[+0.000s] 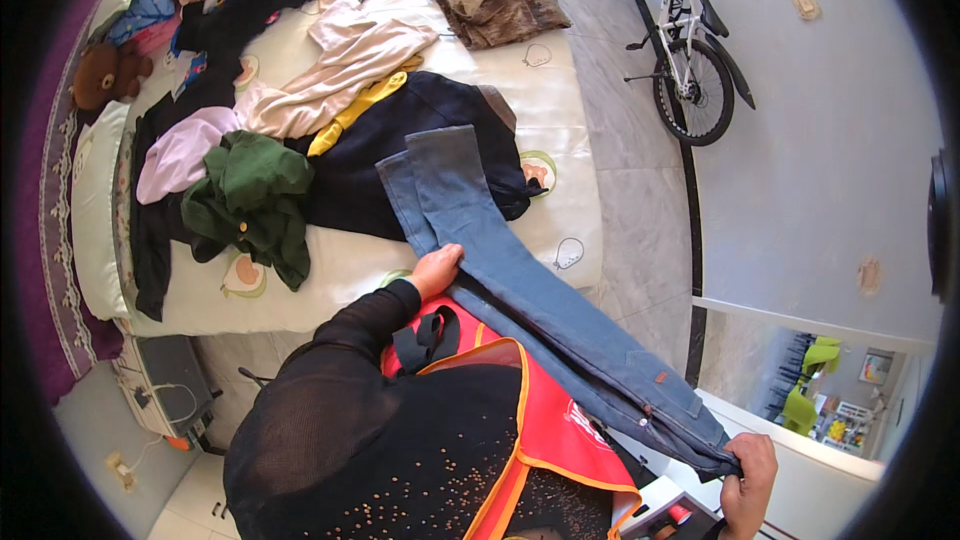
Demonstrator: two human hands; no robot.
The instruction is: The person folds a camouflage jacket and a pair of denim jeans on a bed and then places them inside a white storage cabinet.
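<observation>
A pair of blue-grey jeans (560, 290) stretches between my two hands, its legs laid one over the other lengthwise. My left hand (436, 270) is closed on the edge of the legs, around their middle. At the waistband end, my right hand (752, 480) grips the jeans at the lower right. The leg ends reach over a dark navy garment (370, 180) spread on the bed. Left of that garment lies a crumpled green garment (250, 200), with a pale pink one (185, 153) beside it.
More clothes cover the bed (570, 200): a beige garment (350, 60), a yellow strip of cloth (360, 112) and brown patterned trousers (498, 5). A brown teddy bear (100, 75) sits at the left. A white bicycle (688, 45) leans by the wall. Drawers (665, 505) stand near my right hand.
</observation>
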